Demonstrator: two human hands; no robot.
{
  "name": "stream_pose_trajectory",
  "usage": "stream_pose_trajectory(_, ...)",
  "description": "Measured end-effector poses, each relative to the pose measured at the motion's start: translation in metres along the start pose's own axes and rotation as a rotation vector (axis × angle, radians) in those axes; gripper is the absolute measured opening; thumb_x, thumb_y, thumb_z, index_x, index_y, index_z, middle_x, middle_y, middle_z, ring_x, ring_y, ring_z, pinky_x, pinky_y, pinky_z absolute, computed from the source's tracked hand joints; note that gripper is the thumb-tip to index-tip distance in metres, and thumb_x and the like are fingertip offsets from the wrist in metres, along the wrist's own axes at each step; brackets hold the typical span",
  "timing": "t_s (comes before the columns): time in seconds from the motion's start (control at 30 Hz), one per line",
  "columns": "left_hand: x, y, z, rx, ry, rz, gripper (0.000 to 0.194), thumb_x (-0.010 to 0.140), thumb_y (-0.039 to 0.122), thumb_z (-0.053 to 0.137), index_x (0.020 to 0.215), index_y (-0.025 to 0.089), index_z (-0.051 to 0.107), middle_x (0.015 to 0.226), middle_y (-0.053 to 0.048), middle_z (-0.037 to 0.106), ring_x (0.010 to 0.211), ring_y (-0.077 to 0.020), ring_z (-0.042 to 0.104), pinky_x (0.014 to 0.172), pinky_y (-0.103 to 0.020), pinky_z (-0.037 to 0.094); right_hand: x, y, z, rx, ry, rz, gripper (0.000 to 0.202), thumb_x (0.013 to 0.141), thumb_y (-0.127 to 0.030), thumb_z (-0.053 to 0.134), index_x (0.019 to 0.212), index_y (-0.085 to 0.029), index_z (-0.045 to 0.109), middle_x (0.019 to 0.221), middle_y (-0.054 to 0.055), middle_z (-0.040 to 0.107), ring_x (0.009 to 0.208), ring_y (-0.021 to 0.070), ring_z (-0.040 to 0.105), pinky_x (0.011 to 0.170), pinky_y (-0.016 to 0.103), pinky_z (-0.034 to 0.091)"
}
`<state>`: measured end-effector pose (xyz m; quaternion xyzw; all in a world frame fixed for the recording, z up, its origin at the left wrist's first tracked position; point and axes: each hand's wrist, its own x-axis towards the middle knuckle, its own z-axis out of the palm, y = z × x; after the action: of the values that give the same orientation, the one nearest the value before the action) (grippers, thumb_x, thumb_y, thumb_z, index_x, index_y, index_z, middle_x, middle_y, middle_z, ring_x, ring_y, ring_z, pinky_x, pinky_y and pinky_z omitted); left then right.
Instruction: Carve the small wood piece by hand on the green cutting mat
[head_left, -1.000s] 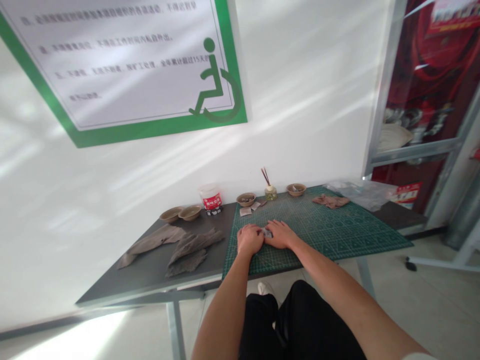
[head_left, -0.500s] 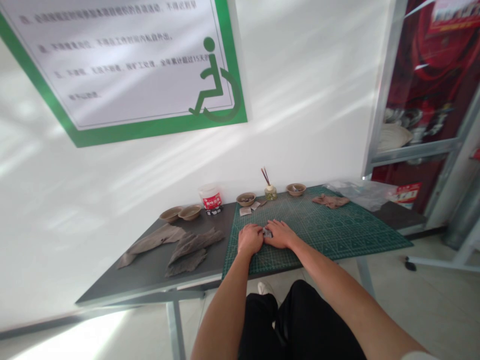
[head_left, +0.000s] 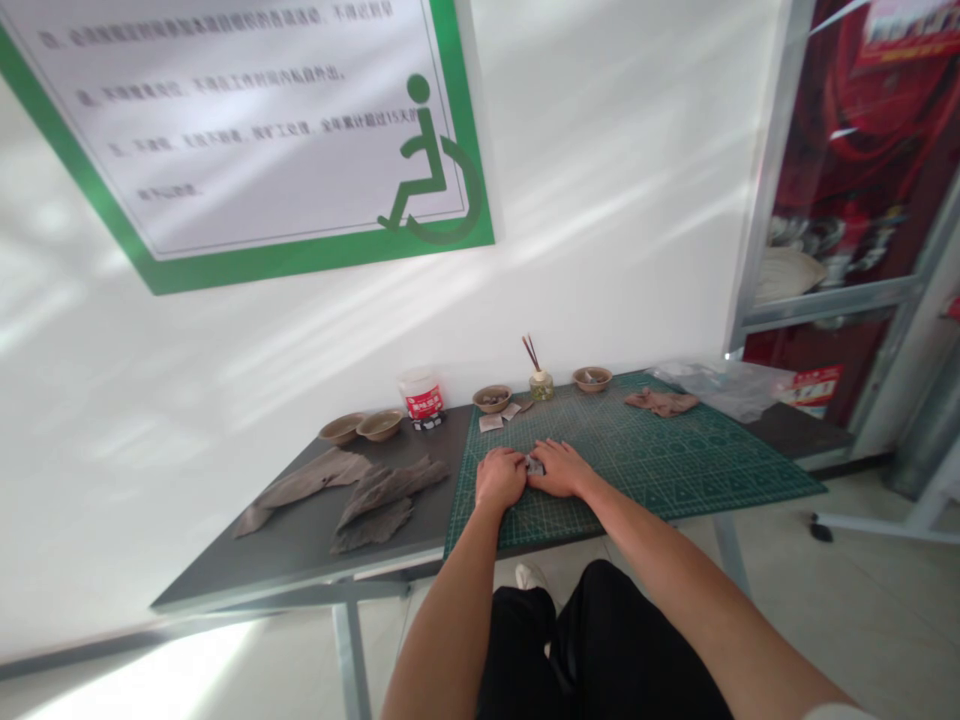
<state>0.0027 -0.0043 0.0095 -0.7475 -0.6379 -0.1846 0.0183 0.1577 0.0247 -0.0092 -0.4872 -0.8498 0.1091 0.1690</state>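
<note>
Over the near part of the green cutting mat, my left hand and my right hand are close together. Between their fingertips is a small greyish piece, too small to make out in detail. Both hands have bent fingers closed on it. Behind them lie small pale squares beside a brown bowl with small pieces in it.
Grey-brown cloths and two bowls are at the left, near a tub with a red label. A reed diffuser, another bowl, a crumpled cloth and clear plastic stand along the back.
</note>
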Motion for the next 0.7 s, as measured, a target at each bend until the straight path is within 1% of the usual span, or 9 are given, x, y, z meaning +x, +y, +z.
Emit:
stream_pose_trajectory(0.1,-0.0005,-0.0006,0.0016,0.01,0.032,0.009,0.03,0.085,0.033,0.041,0.095,0.027,0.068,0.114,-0.001,0.062,0.115,-0.0184,0.045,0.099,-0.03,0.032,0.0001,-0.0004,0.0,-0.001,-0.004,0.001,0.06,0.08,-0.057,0.041,0.127,-0.021,0.047,0.144,0.01,0.032,0.134,0.0284,0.023,0.106,0.046,0.016)
stream_pose_trajectory(0.2,-0.0007,-0.0017,0.0039,0.036,0.06,-0.045,0.029,0.084,0.031,0.041,0.095,0.025,0.068,0.114,-0.002,0.061,0.117,-0.0195,0.044,0.1,-0.033,0.03,0.0,-0.0009,-0.0003,-0.002,0.002,0.004,0.06,0.08,-0.057,0.042,0.127,-0.021,0.048,0.144,0.01,0.033,0.134,0.0285,0.023,0.106,0.046,0.017)
stream_pose_trajectory(0.27,-0.0003,-0.0023,0.0049,0.046,0.054,-0.086,0.03,0.084,0.031,0.041,0.098,0.025,0.067,0.115,-0.004,0.061,0.117,-0.0199,0.044,0.1,-0.033,0.03,-0.0002,-0.0012,-0.0007,-0.001,0.006,0.004,0.06,0.079,-0.058,0.044,0.127,-0.021,0.048,0.144,0.01,0.033,0.134,0.0286,0.023,0.105,0.046,0.017)
stream_pose_trajectory(0.33,0.0005,-0.0028,0.0055,0.042,0.05,-0.096,0.031,0.085,0.032,0.04,0.1,0.026,0.067,0.115,-0.003,0.061,0.114,-0.0196,0.045,0.098,-0.032,0.031,-0.0004,-0.0013,-0.0011,0.0,0.004,0.005,0.061,0.078,-0.058,0.044,0.127,-0.021,0.048,0.144,0.01,0.033,0.134,0.0286,0.023,0.105,0.046,0.017)
stream_pose_trajectory(0.47,0.0017,-0.0035,0.0055,0.012,0.047,-0.018,0.031,0.085,0.036,0.039,0.099,0.031,0.067,0.115,0.0,0.061,0.111,-0.0185,0.047,0.094,-0.03,0.034,-0.0007,-0.0014,-0.0012,-0.001,-0.005,0.012,0.059,0.079,-0.056,0.044,0.127,-0.022,0.048,0.144,0.009,0.033,0.134,0.0283,0.023,0.105,0.047,0.017)
stream_pose_trajectory(0.57,0.0017,-0.0033,0.0049,0.001,0.03,0.034,0.031,0.085,0.035,0.04,0.097,0.031,0.068,0.115,0.0,0.061,0.113,-0.0182,0.046,0.095,-0.029,0.034,-0.0007,-0.0012,-0.0006,0.001,0.0,0.009,0.058,0.08,-0.055,0.043,0.127,-0.022,0.048,0.144,0.009,0.033,0.134,0.0282,0.024,0.105,0.047,0.017)
stream_pose_trajectory(0.7,0.0002,-0.0021,0.0045,0.005,0.035,0.011,0.029,0.084,0.032,0.042,0.095,0.027,0.068,0.116,-0.001,0.061,0.118,-0.0191,0.041,0.1,-0.032,0.029,-0.0004,-0.0008,0.0001,0.0,0.005,0.0,0.059,0.08,-0.056,0.042,0.127,-0.02,0.048,0.144,0.01,0.033,0.134,0.0285,0.023,0.105,0.047,0.017)
